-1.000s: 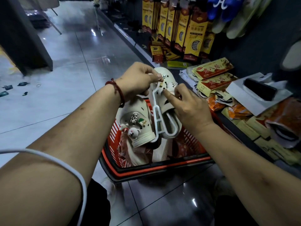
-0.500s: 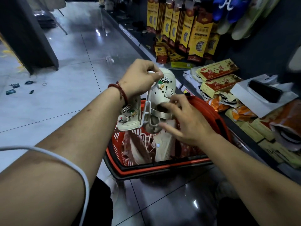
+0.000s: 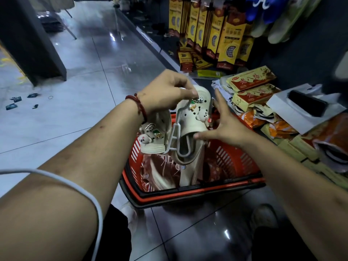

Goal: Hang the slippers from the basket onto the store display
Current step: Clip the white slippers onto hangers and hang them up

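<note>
Above basket [image 3: 188, 193], left grip [image 3: 165, 91] round hanger [image 3: 173, 129]

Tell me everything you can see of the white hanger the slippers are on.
The white hanger looks like thin plastic, with looped prongs. The left hand pinches its top, holding it roughly upright above the red basket. A cream charm-studded slipper hangs on each side; the right hand, fingers spread, touches the right one.

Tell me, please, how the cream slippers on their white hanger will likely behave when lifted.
Probably light: the left hand carries both cream slippers by a pinch on the white hanger. Apt to swing: the open right hand steadies one. They look stiff, keeping shape.
</note>
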